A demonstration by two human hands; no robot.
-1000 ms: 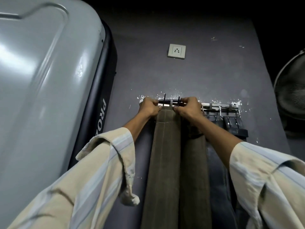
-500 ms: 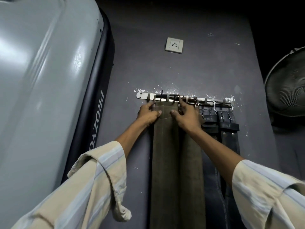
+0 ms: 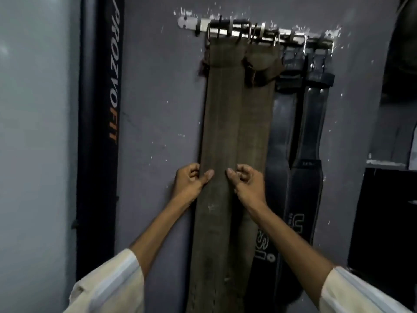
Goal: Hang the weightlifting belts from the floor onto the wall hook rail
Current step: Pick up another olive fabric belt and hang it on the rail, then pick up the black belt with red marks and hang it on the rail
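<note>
head cam: four belts hung side by side from hook rail (image 3: pixel 259 30) on grey wall (image 3: pixel 158 98). left hand (image 3: pixel 190 182) pinched left edge of outer brown belt (image 3: pixel 220 132); thumb lay on its face. right hand (image 3: pixel 247 181) sat w/ fingers curled at seam w/ 2nd brown belt (image 3: pixel 255 132), grip unclear. black belts (image 3: pixel 309 132) hung right of them. bare wall left of belts, up to black mat (image 3: pixel 99 132).

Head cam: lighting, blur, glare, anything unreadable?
Head view: dim, soft overall; glare on the hook rail hides the hooks; black belts lose detail in shadow, print partly readable; both hands lit well enough; wide-angle bend at the edges.
</note>
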